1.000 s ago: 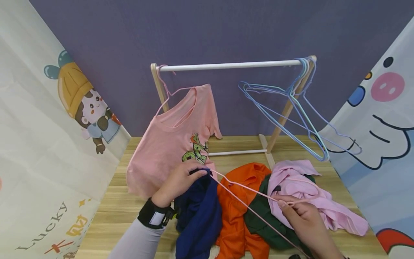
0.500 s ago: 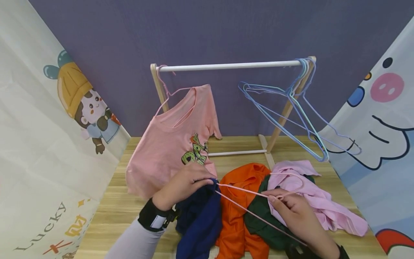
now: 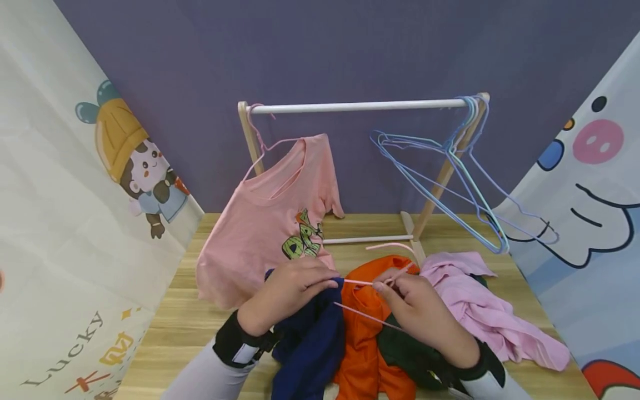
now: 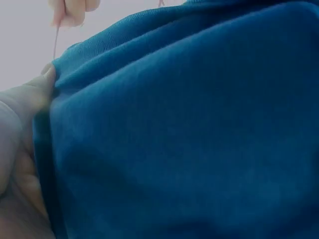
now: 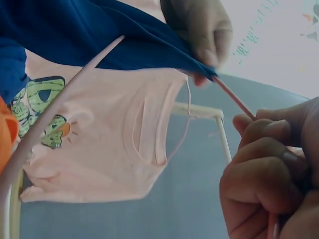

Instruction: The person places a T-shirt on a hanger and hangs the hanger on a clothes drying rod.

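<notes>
Pink hanger (image 3: 357,282) is over the clothes at the near side of the table (image 3: 165,344), between the two hands. Long axis runs roughly left-right, dropping slightly toward the right. Upper arm runs left from the right hand (image 3: 415,308) to the edge of the navy garment (image 3: 310,344); lower bar slants below it, passing under the right hand. Left tip is hidden by cloth, so can't tell how deep it sits. Hook sticks out beyond the right hand, away from the person, and curls back with its free end pointing left.

Right hand: fingers curled, pinching the hanger near its neck. Left hand (image 3: 300,283): thumb and fingers pinching the navy edge right where the upper arm meets it. Navy garment hangs from there, long axis toward the person.

Right of it on the table: orange garment (image 3: 360,333), then dark green garment (image 3: 405,350), then light pink garment (image 3: 490,305). Behind: rack (image 3: 365,106), pink T-shirt (image 3: 270,233) hung at left end, blue-purple hangers (image 3: 500,249) at right end.
</notes>
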`<action>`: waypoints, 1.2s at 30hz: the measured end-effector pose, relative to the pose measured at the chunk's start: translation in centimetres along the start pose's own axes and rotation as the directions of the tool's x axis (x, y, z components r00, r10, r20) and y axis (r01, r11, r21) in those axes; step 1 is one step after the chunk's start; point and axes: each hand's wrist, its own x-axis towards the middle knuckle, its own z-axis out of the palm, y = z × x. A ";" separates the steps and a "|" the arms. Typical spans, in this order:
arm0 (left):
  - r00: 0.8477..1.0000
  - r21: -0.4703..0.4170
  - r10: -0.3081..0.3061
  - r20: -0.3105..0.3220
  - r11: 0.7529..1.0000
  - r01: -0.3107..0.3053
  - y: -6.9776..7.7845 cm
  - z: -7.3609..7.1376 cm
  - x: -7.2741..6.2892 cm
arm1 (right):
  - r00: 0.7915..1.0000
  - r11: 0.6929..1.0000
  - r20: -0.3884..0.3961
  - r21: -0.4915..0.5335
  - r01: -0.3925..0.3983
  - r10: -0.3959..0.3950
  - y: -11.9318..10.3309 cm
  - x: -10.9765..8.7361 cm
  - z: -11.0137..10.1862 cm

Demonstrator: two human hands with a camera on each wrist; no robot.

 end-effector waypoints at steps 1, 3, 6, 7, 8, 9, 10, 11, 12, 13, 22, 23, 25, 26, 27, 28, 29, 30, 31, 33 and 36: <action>1.000 0.002 -0.002 0.000 1.000 0.002 0.2 0.0 0.1 | 1.000 1.000 0.002 -0.007 0.017 -0.017 0.0 0.2 0.3; 1.000 0.000 -0.004 -0.005 1.000 0.004 0.4 0.1 0.3 | 0.999 0.999 0.008 -0.021 0.032 -0.032 0.0 0.7 0.8; 1.000 -0.016 -0.018 -0.005 1.000 0.018 0.7 0.5 0.5 | 1.000 0.999 0.016 -0.037 0.025 -0.024 0.0 1.1 1.6; 1.000 -0.021 -0.023 -0.002 1.000 0.023 0.7 0.6 0.5 | 1.000 0.999 0.020 -0.035 0.017 -0.016 0.0 1.2 1.8; 1.000 -0.027 -0.028 0.002 0.999 0.028 0.8 0.7 0.5 | 1.000 0.999 0.024 -0.037 0.009 -0.008 0.0 1.3 2.0; 0.999 -0.032 -0.036 0.007 0.999 0.036 0.8 0.9 0.6 | 1.000 0.999 0.025 -0.032 0.003 -0.002 0.0 1.3 2.2; 0.999 -0.036 -0.040 0.010 0.999 0.041 0.9 1.0 0.6 | 1.000 1.000 0.026 -0.029 0.001 0.000 0.1 1.4 2.5; 0.999 -0.038 -0.044 0.015 0.998 0.045 1.0 1.1 0.6 | 1.000 1.000 0.028 -0.023 0.000 0.001 0.1 1.4 2.7; 0.999 -0.035 -0.045 0.019 0.998 0.046 1.1 1.3 0.6 | 1.000 1.000 0.029 -0.018 -0.003 0.003 0.1 1.5 2.9; 0.999 -0.031 -0.048 0.023 0.998 0.048 1.1 1.4 0.6 | 1.000 1.000 0.030 -0.012 -0.006 0.007 0.1 1.5 3.1; 0.996 0.003 -0.077 0.053 0.997 0.077 1.4 1.7 0.7 | 0.997 0.997 0.024 -0.024 -0.067 0.067 0.2 1.6 3.6; 0.996 0.007 -0.077 0.055 0.997 0.077 1.3 1.7 0.7 | 0.997 0.997 0.022 -0.027 -0.068 0.069 0.2 1.6 3.6; 0.996 0.015 -0.072 0.056 0.997 0.072 1.1 1.5 0.8 | 0.997 0.997 0.020 -0.030 -0.073 0.074 0.2 1.6 3.6; 0.996 0.019 -0.068 0.054 0.998 0.067 1.0 1.5 0.9 | 0.997 0.996 0.017 -0.036 -0.081 0.081 0.2 1.6 3.6; 0.996 0.026 -0.065 0.053 0.998 0.064 0.8 1.4 1.0 | 0.996 0.995 0.011 -0.041 -0.093 0.094 0.2 1.5 3.6; 0.997 0.029 -0.063 0.051 0.998 0.062 0.7 1.2 1.1 | 0.995 0.994 -0.001 -0.050 -0.102 0.102 0.3 1.5 3.6; 0.997 0.038 -0.062 0.046 0.997 0.061 0.5 1.1 1.2 | 0.995 0.993 -0.017 -0.064 -0.103 0.102 0.3 1.4 3.6; 0.997 0.043 -0.061 0.035 0.997 0.060 0.3 0.9 1.4 | 0.995 0.992 -0.038 -0.083 -0.099 0.096 0.4 1.3 3.6; 0.998 0.049 -0.064 0.023 0.997 0.063 0.1 0.7 1.5 | 0.994 0.990 -0.066 -0.103 -0.091 0.084 0.5 1.2 3.6; 0.997 0.060 -0.077 -0.006 0.995 0.078 -0.3 0.2 1.8 | 0.989 0.989 -0.143 -0.137 -0.051 0.032 0.7 1.0 3.7; 0.991 0.076 -0.119 -0.062 0.989 0.123 -1.0 -0.8 2.3 | 0.960 0.983 -0.267 -0.178 0.040 -0.088 0.8 0.8 3.7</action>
